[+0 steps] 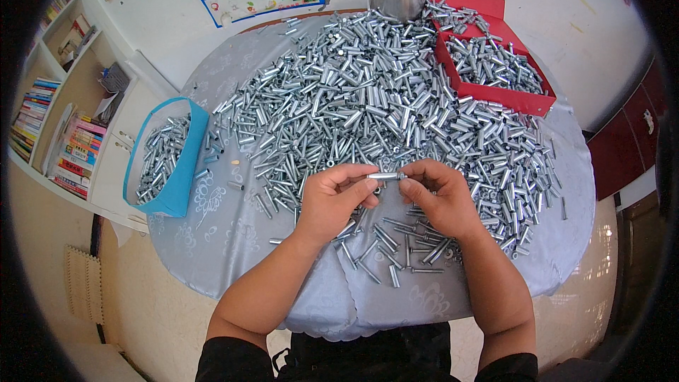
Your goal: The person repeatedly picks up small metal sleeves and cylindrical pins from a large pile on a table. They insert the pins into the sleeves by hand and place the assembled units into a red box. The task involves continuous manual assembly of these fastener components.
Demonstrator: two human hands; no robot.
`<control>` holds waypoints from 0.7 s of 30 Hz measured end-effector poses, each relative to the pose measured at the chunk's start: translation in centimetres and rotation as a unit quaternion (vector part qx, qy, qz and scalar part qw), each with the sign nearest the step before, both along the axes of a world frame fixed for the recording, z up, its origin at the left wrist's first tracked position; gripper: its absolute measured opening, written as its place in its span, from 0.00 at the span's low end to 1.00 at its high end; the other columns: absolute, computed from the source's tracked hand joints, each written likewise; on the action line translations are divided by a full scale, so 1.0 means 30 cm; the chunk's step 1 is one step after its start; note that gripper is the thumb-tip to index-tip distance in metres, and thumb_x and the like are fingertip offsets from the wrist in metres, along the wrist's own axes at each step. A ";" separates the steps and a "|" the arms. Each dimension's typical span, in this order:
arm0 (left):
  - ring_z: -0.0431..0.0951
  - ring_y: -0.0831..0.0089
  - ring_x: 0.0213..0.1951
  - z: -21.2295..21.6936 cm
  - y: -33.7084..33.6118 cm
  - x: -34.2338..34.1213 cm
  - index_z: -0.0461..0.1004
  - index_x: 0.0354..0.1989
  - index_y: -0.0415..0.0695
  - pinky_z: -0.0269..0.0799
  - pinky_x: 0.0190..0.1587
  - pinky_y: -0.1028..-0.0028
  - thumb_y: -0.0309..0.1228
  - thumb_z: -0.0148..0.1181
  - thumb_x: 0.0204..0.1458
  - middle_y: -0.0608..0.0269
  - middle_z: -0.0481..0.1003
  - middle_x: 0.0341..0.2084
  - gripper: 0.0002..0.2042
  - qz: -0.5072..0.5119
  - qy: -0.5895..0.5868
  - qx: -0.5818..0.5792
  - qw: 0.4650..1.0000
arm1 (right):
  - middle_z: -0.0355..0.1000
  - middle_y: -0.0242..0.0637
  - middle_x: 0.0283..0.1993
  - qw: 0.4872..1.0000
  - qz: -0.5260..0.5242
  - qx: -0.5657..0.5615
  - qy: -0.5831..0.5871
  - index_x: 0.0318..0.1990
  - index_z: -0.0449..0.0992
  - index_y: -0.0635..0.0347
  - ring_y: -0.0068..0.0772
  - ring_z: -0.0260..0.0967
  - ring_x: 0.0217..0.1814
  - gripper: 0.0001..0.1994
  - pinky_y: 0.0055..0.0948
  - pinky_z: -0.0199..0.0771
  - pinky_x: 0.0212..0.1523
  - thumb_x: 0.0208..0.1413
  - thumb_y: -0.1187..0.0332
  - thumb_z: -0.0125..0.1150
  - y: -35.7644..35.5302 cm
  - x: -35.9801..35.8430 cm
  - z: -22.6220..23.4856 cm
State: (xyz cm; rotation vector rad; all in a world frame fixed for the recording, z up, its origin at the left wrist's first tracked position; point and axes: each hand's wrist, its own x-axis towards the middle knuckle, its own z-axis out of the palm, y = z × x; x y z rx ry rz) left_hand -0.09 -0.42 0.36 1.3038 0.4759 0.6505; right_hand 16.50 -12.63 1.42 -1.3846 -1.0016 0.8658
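You hold one short silver metal tube [385, 176] level, pinched at its ends between both hands' fingertips. It sits just above the near edge of the heap of like tubes [368, 99].

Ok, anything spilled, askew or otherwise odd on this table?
Mostly no. The heap of metal sleeves covers much of the table, and some lie over the near wall of the red box. A few strays sit alone near the blue bin. Both hands, left hand and right hand, hold one sleeve between them.
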 end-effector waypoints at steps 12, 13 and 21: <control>0.79 0.77 0.30 -0.004 0.003 -0.003 0.76 0.46 0.35 0.77 0.33 0.80 0.22 0.59 0.55 0.58 0.79 0.33 0.11 -0.001 0.013 0.027 1.000 | 0.71 0.30 0.27 0.999 0.003 0.006 -0.033 0.39 0.75 0.66 0.17 0.66 0.29 0.07 0.20 0.66 0.31 0.58 0.70 0.60 0.003 0.008 -0.009; 0.79 0.77 0.30 -0.004 0.003 -0.003 0.76 0.46 0.35 0.77 0.34 0.80 0.22 0.59 0.55 0.58 0.79 0.33 0.11 -0.002 0.014 0.029 0.999 | 0.71 0.30 0.27 0.999 0.004 0.011 -0.030 0.38 0.75 0.66 0.17 0.66 0.29 0.07 0.20 0.66 0.31 0.58 0.70 0.59 0.003 0.008 -0.011; 0.79 0.77 0.30 0.001 -0.001 -0.007 0.76 0.46 0.35 0.76 0.34 0.80 0.21 0.59 0.54 0.58 0.79 0.33 0.11 -0.007 0.010 0.024 1.000 | 0.72 0.31 0.29 1.000 -0.003 0.026 0.013 0.41 0.76 0.65 0.18 0.67 0.30 0.08 0.19 0.67 0.33 0.57 0.70 0.60 0.005 -0.003 0.002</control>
